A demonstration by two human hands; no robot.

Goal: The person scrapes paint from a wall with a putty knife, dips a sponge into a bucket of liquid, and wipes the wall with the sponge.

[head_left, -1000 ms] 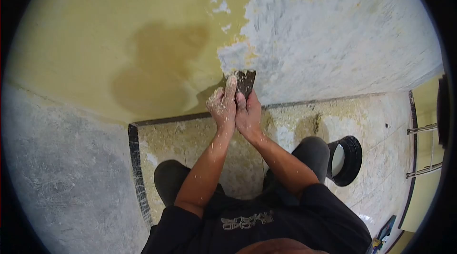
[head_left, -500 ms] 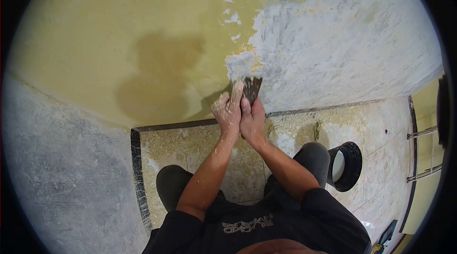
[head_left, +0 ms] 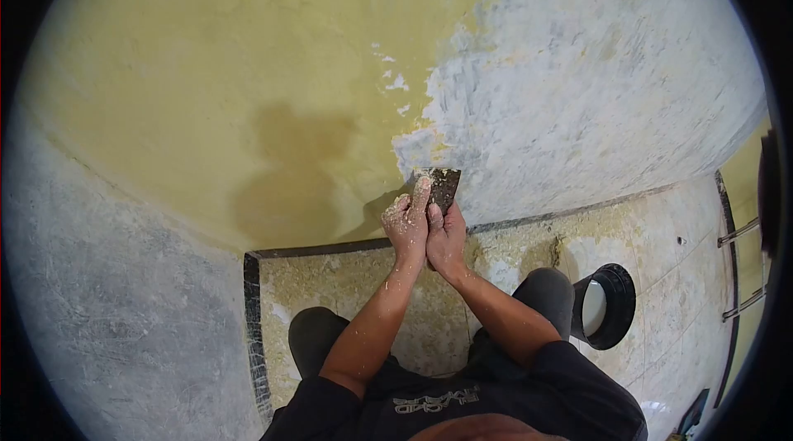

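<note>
Grasping scraper (head_left: 445, 187) in left hand (head_left: 406, 228) and right hand (head_left: 447, 244), low at the wall (head_left: 330, 69); could gouge it if tilted steeply. Could graze left fingertip (head_left: 424, 182), near the blade's edge (head_left: 442, 170), on slipping.

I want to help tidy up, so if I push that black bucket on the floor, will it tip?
The bucket may feel heavy, since pale stuff, perhaps liquid, shows inside. A shove might make that slosh out, as the top looks open. Pushed gently and low, it could slide, because the tiles look fairly flat.
</note>
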